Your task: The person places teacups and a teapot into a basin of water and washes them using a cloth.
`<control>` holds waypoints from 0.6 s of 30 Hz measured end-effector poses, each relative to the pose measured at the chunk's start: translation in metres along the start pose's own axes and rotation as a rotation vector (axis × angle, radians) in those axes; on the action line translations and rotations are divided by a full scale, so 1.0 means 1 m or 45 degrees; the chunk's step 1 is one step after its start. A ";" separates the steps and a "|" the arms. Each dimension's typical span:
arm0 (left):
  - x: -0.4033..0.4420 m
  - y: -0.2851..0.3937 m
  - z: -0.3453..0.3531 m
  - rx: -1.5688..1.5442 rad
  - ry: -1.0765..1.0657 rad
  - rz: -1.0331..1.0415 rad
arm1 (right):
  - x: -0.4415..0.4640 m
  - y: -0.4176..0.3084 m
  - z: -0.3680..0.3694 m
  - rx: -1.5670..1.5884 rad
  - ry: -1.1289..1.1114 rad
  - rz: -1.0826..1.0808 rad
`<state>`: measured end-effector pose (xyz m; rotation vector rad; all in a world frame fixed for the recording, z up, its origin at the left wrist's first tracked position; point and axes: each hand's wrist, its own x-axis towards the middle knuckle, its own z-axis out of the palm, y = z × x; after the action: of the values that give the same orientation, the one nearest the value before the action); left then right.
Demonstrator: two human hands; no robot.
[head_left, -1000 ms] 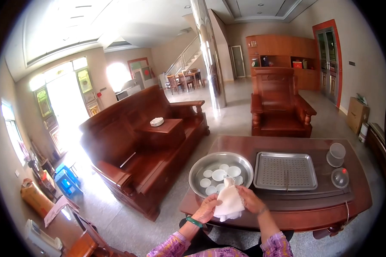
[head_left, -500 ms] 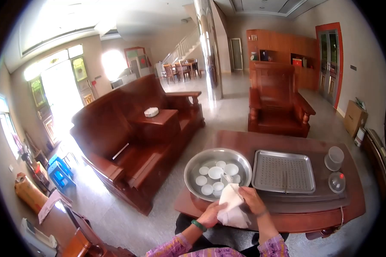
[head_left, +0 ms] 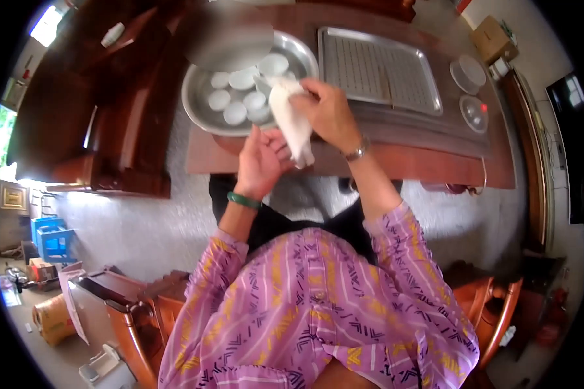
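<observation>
My right hand (head_left: pixel 331 115) is closed on a white cloth (head_left: pixel 288 115), which hangs down over the near rim of a steel basin (head_left: pixel 198 118). To the left of the cloth is my left hand (head_left: pixel 261 159), palm turned up and fingers apart, with a green bangle at the wrist. Its fingertips are close to the cloth; whether they touch it I cannot tell. Inside the basin lie several small white cups (head_left: pixel 235 113) and a larger white bowl (head_left: pixel 274 65). A pale, blurred piece shows at the cloth's upper end, its kind unclear.
On the wooden table (head_left: pixel 428 155), a perforated steel tray (head_left: pixel 353 68) lies right of the basin. Beyond it stand a clear plastic tub (head_left: pixel 468 74) and a clear domed piece (head_left: pixel 474 114). A wooden sofa (head_left: pixel 65 129) is on the left, with blue stools (head_left: pixel 53 240) behind.
The view has tilted down towards my body. My left hand has come off the cloth and opened, while my right hand keeps its hold and has the cloth at the basin's edge.
</observation>
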<state>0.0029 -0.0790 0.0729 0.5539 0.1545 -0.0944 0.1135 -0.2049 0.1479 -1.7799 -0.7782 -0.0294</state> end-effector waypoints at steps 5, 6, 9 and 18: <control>0.000 -0.004 0.007 -0.001 0.148 -0.021 | -0.005 -0.002 0.010 0.875 -0.175 0.297; 0.000 -0.005 0.008 0.090 0.177 -0.077 | -0.005 -0.003 0.009 0.872 -0.179 0.309; 0.002 -0.013 0.002 0.039 0.159 -0.157 | -0.005 -0.008 0.008 1.038 -0.176 0.297; 0.007 -0.007 0.016 -0.204 0.057 0.061 | -0.053 0.030 0.012 0.955 0.027 0.526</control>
<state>0.0109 -0.0937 0.0820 0.3995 0.1908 -0.0223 0.0832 -0.2248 0.0977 -1.1804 -0.3184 0.4607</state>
